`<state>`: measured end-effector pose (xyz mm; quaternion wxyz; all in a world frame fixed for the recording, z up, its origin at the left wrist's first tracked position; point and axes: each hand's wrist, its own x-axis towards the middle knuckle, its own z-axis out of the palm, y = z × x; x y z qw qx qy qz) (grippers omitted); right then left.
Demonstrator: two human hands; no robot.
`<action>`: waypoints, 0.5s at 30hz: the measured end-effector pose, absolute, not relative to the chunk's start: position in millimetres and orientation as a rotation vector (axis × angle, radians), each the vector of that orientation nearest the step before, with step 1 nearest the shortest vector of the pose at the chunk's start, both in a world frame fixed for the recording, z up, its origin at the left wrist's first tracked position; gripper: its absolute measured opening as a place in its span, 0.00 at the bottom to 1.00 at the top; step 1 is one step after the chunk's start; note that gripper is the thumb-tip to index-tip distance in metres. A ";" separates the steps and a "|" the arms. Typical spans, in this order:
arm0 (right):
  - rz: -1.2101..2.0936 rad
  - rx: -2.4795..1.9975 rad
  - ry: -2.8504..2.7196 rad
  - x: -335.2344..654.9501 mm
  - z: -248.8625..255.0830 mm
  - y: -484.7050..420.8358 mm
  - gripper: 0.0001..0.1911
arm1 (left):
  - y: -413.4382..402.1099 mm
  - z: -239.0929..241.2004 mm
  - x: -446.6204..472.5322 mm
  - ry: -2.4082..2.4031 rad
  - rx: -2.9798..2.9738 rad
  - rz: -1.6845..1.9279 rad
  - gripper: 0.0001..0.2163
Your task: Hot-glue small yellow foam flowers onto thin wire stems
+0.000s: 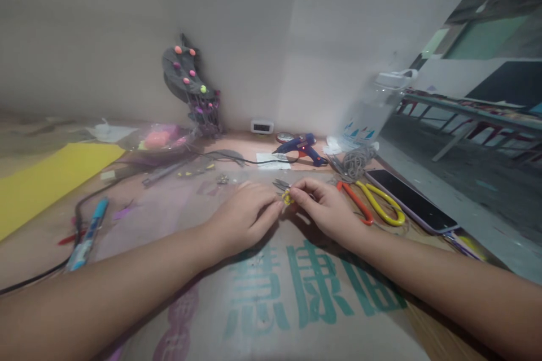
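The right hand (322, 203) has its grip nearly closed, thumb and forefinger pinched together on a small yellow piece (288, 197). The left hand (248, 211) meets it from the other side, its thumb and forefinger drawn close together with the tips at the piece's edge; whether that grip also has hold of it I cannot tell. The piece sits between the two sets of fingertips, above a printed sheet (296, 333) with large teal characters that covers the middle of the tabletop (427, 299). Its finer shape is blurred.

Just behind the piece, thin dark blades (282, 183) show, partly hidden by the fingers. Near the right hand are an orange handle (358, 206) and a yellow looped handle (383, 204), side by side, with a dark-screened phone (410, 200) beyond them. Grey cord (355, 163) is bundled behind the handles, in front of a clear bottle (366, 107).

Farther back, a blue glue gun (300, 145) with a small red light lies beside a white card (273, 161). A small white device (262, 127) with a dark display stands near the back panel (254, 56), where a grey crescent (182, 76) carries coloured balls. To the left lie a large yellow sheet (55, 180) and, nearer the left forearm, a blue marker (90, 234).
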<state>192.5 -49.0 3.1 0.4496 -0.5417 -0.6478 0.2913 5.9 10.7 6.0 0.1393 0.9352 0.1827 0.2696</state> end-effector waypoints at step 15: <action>0.602 -1.335 -1.678 189.7 7.6 -52.0 0.11 | 15.2 6.1 5.1 0.528 2.489 0.806 0.13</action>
